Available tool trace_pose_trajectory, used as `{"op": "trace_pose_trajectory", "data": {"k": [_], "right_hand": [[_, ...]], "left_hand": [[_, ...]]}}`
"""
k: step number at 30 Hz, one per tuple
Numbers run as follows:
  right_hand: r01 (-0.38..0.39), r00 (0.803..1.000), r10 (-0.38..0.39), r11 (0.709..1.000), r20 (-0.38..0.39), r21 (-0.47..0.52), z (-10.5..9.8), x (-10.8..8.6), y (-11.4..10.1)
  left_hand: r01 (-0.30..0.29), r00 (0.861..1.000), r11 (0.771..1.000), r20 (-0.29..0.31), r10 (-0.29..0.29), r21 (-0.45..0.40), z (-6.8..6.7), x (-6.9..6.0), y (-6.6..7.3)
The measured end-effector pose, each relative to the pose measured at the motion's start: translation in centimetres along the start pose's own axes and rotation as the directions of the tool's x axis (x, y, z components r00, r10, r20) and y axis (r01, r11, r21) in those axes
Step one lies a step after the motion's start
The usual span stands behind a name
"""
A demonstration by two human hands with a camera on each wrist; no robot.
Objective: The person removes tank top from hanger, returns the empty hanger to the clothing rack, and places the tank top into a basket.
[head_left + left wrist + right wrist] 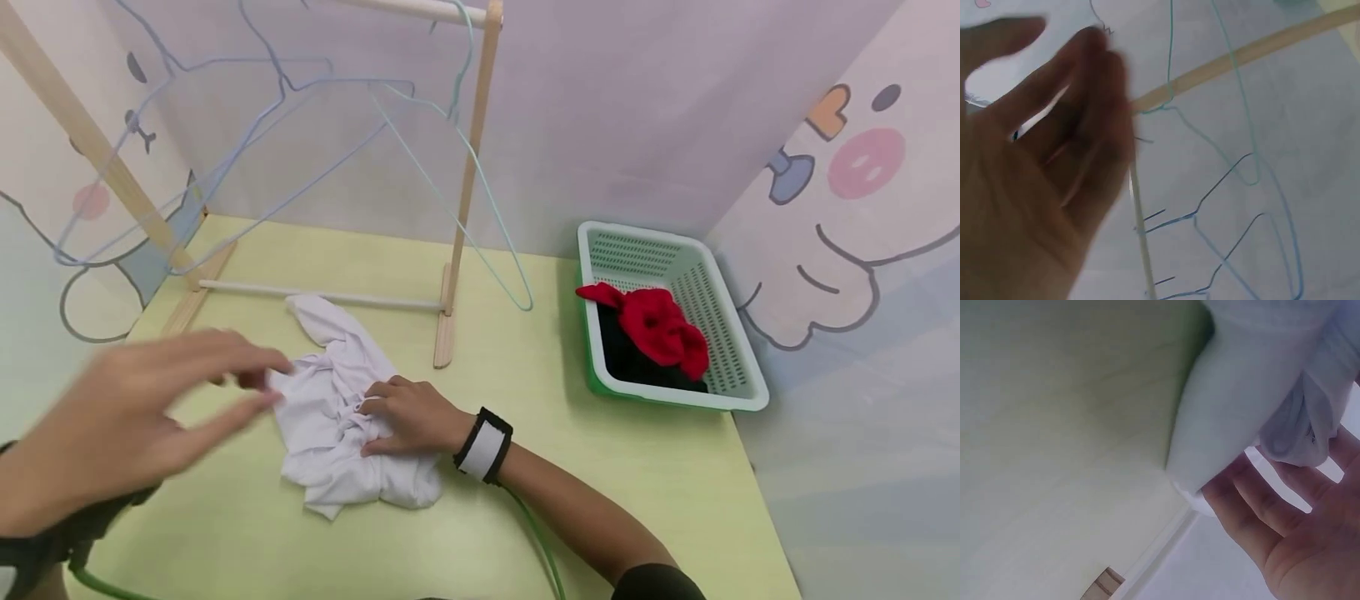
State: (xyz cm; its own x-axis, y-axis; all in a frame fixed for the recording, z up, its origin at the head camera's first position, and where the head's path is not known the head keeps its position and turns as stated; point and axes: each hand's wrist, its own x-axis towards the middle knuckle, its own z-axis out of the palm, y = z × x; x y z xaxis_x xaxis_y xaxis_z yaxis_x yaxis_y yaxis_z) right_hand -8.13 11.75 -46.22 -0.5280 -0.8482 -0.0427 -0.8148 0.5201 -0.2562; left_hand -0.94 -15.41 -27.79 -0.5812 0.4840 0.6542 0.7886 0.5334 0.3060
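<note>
A crumpled white garment [330, 433] lies on the yellow-green table, a sleeve-like end stretching toward the rack. My right hand [412, 417] rests on its right side, fingers slightly bent and thumb apart. In the right wrist view, those fingers [1260, 506] reach against the white cloth [1241, 394], and folds hide some of the tips. My left hand [157, 400] is raised to the left of the garment, blurred, thumb and fingers apart with nothing between them. The left wrist view shows the same hand [1054, 150] with loosely bent fingers.
A wooden rack [472, 158] stands at the back, with two blue hangers [281, 83] and a mint-green hanger [483, 183] on its bar. To the right, a green-and-white basket [738, 350] holds red cloth [660, 325] and black cloth [626, 354].
</note>
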Motion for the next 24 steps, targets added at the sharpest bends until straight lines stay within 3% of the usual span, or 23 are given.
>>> {"op": "trace_pose_trajectory", "data": {"k": [1,2,4,6,7,9,11,14,16,18,21,24], "right_hand": [[-0.002,1.000,0.002,1.000,-0.002,0.000,-0.1,-0.1,0.1],[-0.003,1.000,0.003,1.000,-0.001,0.002,-0.2,-0.2,0.2],[-0.002,1.000,0.002,1.000,0.008,0.016,-0.4,-0.4,0.4],[-0.002,0.999,0.000,0.999,0.033,0.039,-0.6,-0.6,0.5],[-0.002,0.999,0.000,0.999,0.052,0.052,-0.7,-0.8,0.6],[0.003,0.994,-0.011,0.997,0.104,0.073,-1.1,-1.3,0.7],[0.004,0.984,-0.018,0.997,0.176,0.076,-1.5,-1.8,0.8],[0.005,0.965,-0.020,0.998,0.263,0.058,-1.8,-2.7,0.8],[0.008,0.963,-0.017,0.999,0.267,0.036,-1.5,-3.1,0.8],[0.005,0.972,-0.011,1.000,0.236,0.027,-1.1,-3.3,0.8],[-0.004,0.985,0.001,1.000,0.171,0.012,-0.8,-3.6,0.7],[-0.035,0.991,0.034,0.999,0.126,0.008,-0.9,-4.1,0.8]], "left_hand": [[0.033,0.989,0.999,0.144,-0.036,0.020,0.7,-0.2,0.1],[0.084,0.957,0.995,0.276,-0.093,0.044,1.4,-0.6,-0.1],[0.195,0.859,0.975,0.460,-0.223,0.109,3.2,-1.6,-1.1],[0.300,0.759,0.944,0.565,-0.323,0.137,5.2,-2.7,-2.7],[0.345,0.717,0.928,0.599,-0.357,0.141,6.2,-3.3,-3.5],[0.404,0.663,0.905,0.637,-0.392,0.137,8.0,-4.4,-5.0],[0.449,0.627,0.885,0.663,-0.409,0.121,9.6,-5.4,-5.9],[0.475,0.597,0.874,0.694,-0.403,0.099,11.5,-6.4,-6.4],[0.447,0.596,0.889,0.707,-0.381,0.102,12.5,-7.0,-6.4],[0.393,0.610,0.912,0.707,-0.357,0.121,13.4,-7.4,-6.2],[0.304,0.665,0.942,0.677,-0.317,0.142,14.5,-7.6,-6.1],[0.266,0.704,0.958,0.657,-0.269,0.107,15.5,-7.1,-6.1]]}}
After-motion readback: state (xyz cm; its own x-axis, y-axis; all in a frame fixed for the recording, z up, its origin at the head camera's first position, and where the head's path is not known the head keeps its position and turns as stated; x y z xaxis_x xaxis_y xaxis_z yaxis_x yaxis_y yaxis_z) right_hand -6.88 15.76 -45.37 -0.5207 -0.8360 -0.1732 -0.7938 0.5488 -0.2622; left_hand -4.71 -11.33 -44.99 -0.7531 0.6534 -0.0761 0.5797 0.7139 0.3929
